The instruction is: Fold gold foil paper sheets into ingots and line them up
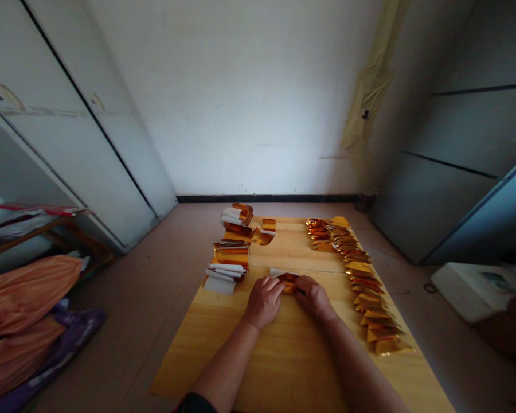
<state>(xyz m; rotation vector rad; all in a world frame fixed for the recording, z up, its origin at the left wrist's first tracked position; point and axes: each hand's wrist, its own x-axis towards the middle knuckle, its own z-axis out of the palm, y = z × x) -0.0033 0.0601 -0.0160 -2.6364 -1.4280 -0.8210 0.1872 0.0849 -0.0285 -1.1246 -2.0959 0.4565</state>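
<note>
Between my hands, on the wooden table (284,350), lies a sheet of gold foil paper (289,283), partly folded, with a pale edge along its far side. My left hand (265,299) grips its left side, fingers closed on it. The right side is pinched by my right hand (313,295). My fingers hide parts of the sheet. To the left stand stacks of curled gold and white foil sheets (230,255). Along the right side runs a long row of folded gold foil pieces (365,287), overlapping one another.
A few loose foil sheets (264,235) lie near the table's far left. White cabinets (90,115) stand at left, beside orange cloth (30,292) on a purple bag (64,350). At right are a grey refrigerator (451,143) and a white box (468,292) on the floor.
</note>
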